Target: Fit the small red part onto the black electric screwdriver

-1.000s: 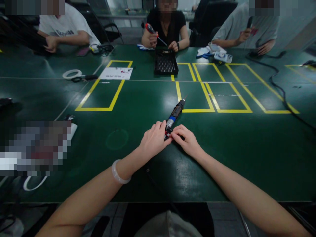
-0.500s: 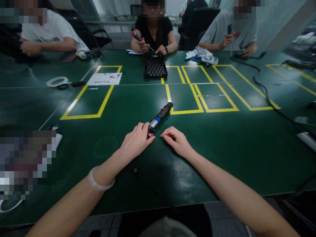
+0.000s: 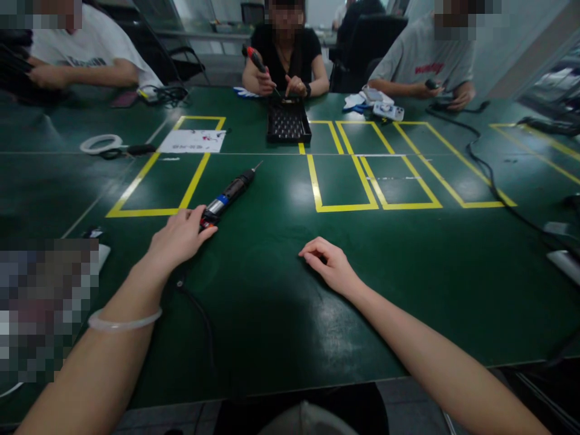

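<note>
An electric screwdriver (image 3: 225,196), black with a blue band and a silver section, lies low over the green table (image 3: 254,326), its thin bit pointing away and to the right. Fingers of my left hand (image 3: 179,235) are wrapped round its rear end, partly hiding it. From below that wrist a dark cable (image 3: 203,320) trails toward the table's near edge. My right hand (image 3: 328,260) rests on the tabletop right of centre, fingers curled with thumb near forefinger; nothing shows in them.
Yellow tape outlines (image 3: 347,208) mark the table. A white sheet (image 3: 193,141) and a white ring (image 3: 100,144) lie at left. Across the table a person holds a red-and-black screwdriver (image 3: 257,59) over a black tray (image 3: 289,130). A black cable (image 3: 487,169) crosses the right side.
My left hand has carried the electric screwdriver leftward, its cable trailing along. My right hand has stayed nearly still. Across the table, the person at right has lowered a dark handheld object.
</note>
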### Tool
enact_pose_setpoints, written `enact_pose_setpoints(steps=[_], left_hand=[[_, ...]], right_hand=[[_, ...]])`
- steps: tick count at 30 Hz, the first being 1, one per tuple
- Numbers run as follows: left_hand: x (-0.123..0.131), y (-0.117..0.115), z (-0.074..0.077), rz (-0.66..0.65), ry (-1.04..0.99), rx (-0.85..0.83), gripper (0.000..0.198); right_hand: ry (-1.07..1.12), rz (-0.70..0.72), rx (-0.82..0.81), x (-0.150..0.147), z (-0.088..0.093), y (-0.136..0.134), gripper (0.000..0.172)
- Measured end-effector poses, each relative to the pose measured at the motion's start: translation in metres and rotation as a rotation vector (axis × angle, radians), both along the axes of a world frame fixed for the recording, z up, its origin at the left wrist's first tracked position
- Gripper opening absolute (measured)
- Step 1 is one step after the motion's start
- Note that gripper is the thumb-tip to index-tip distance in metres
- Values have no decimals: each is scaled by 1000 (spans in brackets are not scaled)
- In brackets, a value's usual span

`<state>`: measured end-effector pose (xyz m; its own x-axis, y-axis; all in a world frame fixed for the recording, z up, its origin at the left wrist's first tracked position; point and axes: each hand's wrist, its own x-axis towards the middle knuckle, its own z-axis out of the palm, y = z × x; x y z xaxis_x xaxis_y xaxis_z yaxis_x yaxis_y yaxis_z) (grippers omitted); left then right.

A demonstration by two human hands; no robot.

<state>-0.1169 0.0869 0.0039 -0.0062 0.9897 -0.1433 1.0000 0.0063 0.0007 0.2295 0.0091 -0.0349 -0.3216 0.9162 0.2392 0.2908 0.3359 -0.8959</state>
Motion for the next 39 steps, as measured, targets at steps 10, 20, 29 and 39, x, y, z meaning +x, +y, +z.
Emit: enact_pose_setpoints(steps=[10, 20, 29, 39], left_hand=[[-70, 9, -10, 166, 97, 180, 68], [-63, 7, -13, 221, 43, 369, 42], [-62, 7, -13, 278, 92, 350, 38], [25, -21, 6, 49, -1052, -15, 49]], right_hand=[[-16, 13, 2, 1, 0, -1, 13], [-12, 49, -5, 3, 1, 0, 14], [-31, 62, -20, 3, 3, 0, 14], [-40, 71, -46, 0, 3, 2, 14]])
